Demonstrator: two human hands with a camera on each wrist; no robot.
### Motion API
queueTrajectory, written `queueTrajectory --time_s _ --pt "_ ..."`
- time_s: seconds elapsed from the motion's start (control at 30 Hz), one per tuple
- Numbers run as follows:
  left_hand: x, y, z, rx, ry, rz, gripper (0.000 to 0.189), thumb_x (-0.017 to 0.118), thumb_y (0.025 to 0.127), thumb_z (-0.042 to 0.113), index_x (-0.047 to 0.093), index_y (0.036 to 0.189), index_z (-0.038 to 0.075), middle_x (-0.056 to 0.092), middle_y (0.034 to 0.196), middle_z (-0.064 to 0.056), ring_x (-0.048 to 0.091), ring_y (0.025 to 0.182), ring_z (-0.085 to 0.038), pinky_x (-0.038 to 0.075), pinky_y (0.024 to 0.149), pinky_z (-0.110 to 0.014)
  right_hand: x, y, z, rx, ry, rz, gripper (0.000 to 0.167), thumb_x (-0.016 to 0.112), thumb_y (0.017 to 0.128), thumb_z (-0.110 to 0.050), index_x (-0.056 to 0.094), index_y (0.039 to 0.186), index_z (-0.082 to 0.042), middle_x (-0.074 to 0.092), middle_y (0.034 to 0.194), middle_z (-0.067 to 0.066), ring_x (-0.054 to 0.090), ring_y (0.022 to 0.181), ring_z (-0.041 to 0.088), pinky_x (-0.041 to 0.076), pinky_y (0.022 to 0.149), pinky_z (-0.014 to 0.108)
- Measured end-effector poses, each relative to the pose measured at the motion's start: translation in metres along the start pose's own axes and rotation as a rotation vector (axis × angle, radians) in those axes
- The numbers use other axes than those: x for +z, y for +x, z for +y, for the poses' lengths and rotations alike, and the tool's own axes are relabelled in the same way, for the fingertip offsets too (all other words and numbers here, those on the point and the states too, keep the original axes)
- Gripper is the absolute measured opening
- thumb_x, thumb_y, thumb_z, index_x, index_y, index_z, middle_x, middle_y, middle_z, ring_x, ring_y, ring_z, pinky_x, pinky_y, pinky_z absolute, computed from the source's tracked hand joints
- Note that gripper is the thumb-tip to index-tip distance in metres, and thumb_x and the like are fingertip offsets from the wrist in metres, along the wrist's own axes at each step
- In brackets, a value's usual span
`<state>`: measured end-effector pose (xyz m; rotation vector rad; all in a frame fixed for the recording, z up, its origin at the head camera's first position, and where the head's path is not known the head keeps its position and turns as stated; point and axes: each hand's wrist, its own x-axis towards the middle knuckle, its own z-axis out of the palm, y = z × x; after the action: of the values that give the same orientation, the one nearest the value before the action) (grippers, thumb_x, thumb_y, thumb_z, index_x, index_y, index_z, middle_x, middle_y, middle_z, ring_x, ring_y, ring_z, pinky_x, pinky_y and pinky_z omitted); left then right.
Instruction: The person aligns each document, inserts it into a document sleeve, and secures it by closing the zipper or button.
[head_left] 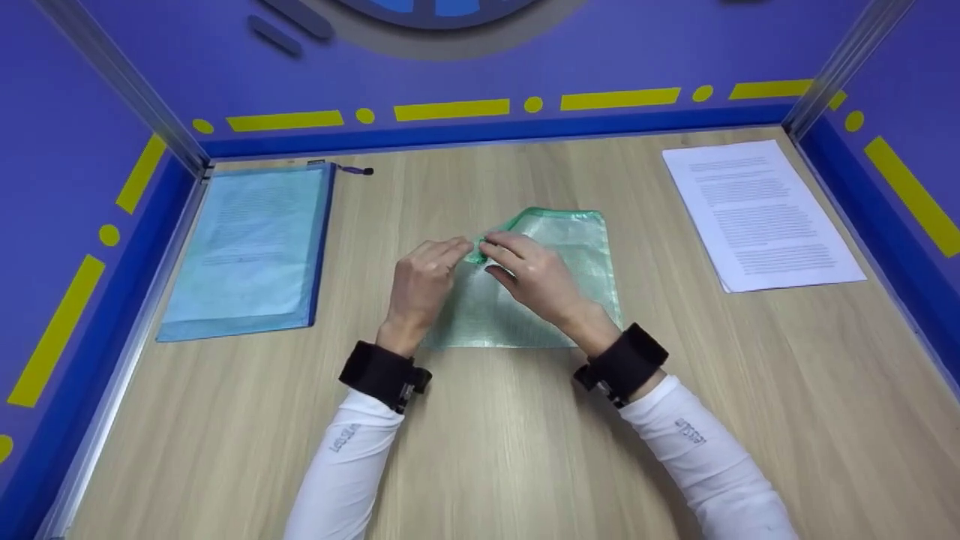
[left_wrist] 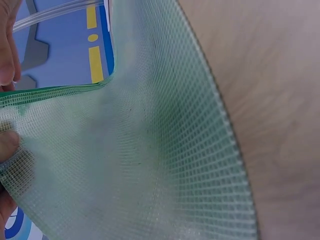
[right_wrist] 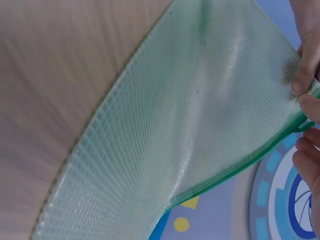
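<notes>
A translucent green mesh zip pouch (head_left: 551,262) lies in the middle of the table, its upper left corner raised between both hands. My left hand (head_left: 425,277) pinches that corner; in the right wrist view its thumb (right_wrist: 302,75) presses on the mesh. On the green zipper edge (right_wrist: 225,172), close to its end, the thumb and fingers of my right hand (head_left: 536,277) pinch around a small green tab. Mesh fills most of the left wrist view (left_wrist: 135,150), bent upward away from the table. The fingers partly hide the zipper end.
At the left lies a blue zip pouch (head_left: 247,247) with printed sheets inside and a dark pull cord (head_left: 355,171). A stack of printed paper (head_left: 761,217) lies at the right. Blue panels (head_left: 465,82) wall the table (head_left: 495,450) at the back and sides.
</notes>
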<state>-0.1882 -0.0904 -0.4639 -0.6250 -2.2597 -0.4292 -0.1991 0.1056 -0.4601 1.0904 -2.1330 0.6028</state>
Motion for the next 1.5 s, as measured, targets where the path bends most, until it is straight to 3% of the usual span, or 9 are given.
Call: queueTrajectory --time_s 0.2,0.43,0.57,0.7,0.97,1.5 --pt "0.002 -0.006 0.0 -0.03 -0.036 0.001 0.022 0.071 0.085 -0.005 0.079 0.1 0.009 0.079 0.099 -0.005 0.074 0.084 -0.019 0.06 0.074 -0.028 0.007 0.001 -0.002 -0.035 -0.049 0.019 0.018 0.073 0.088 -0.007 0.076 0.106 -0.002 0.075 0.105 0.01 0.073 0.1 0.023 0.059 0.086 0.03" --pt "0.005 -0.016 -0.001 -0.129 -0.093 0.014 0.021 0.072 0.085 -0.002 0.079 0.102 0.008 0.079 0.101 -0.006 0.074 0.086 -0.02 0.06 0.076 -0.029 0.012 -0.002 -0.003 -0.031 -0.046 0.065 0.01 0.073 0.088 -0.009 0.077 0.096 -0.004 0.074 0.09 0.006 0.073 0.084 0.019 0.06 0.073 0.027" --pt "0.007 -0.016 -0.001 -0.172 -0.133 0.017 0.021 0.07 0.087 0.0 0.079 0.104 0.009 0.078 0.103 -0.006 0.074 0.088 -0.021 0.06 0.077 -0.029 0.01 -0.002 -0.003 0.019 -0.006 0.077 0.008 0.075 0.087 -0.008 0.077 0.094 -0.005 0.072 0.08 0.005 0.07 0.071 0.017 0.057 0.063 0.026" --pt "0.007 -0.015 0.0 -0.175 -0.15 0.025 0.02 0.071 0.087 0.001 0.079 0.104 0.008 0.078 0.103 -0.007 0.074 0.088 -0.022 0.06 0.077 -0.031 0.007 -0.002 -0.001 0.1 0.059 0.041 0.011 0.073 0.088 -0.011 0.078 0.096 -0.004 0.072 0.076 0.006 0.067 0.064 0.016 0.054 0.058 0.025" --pt "0.007 -0.016 0.002 -0.183 -0.174 0.014 0.022 0.07 0.087 -0.001 0.078 0.105 0.008 0.078 0.105 -0.007 0.074 0.091 -0.022 0.06 0.079 -0.032 0.005 -0.004 0.005 0.23 0.101 -0.004 0.014 0.071 0.09 -0.013 0.078 0.095 -0.003 0.074 0.079 0.008 0.071 0.069 0.018 0.057 0.062 0.029" --pt "0.003 -0.015 0.002 -0.201 -0.209 0.029 0.022 0.07 0.087 -0.001 0.079 0.104 0.009 0.078 0.104 -0.006 0.075 0.092 -0.021 0.06 0.08 -0.03 0.003 0.001 0.022 0.355 0.065 -0.079 0.018 0.067 0.092 -0.017 0.079 0.095 -0.004 0.074 0.082 0.011 0.071 0.071 0.022 0.057 0.063 0.033"
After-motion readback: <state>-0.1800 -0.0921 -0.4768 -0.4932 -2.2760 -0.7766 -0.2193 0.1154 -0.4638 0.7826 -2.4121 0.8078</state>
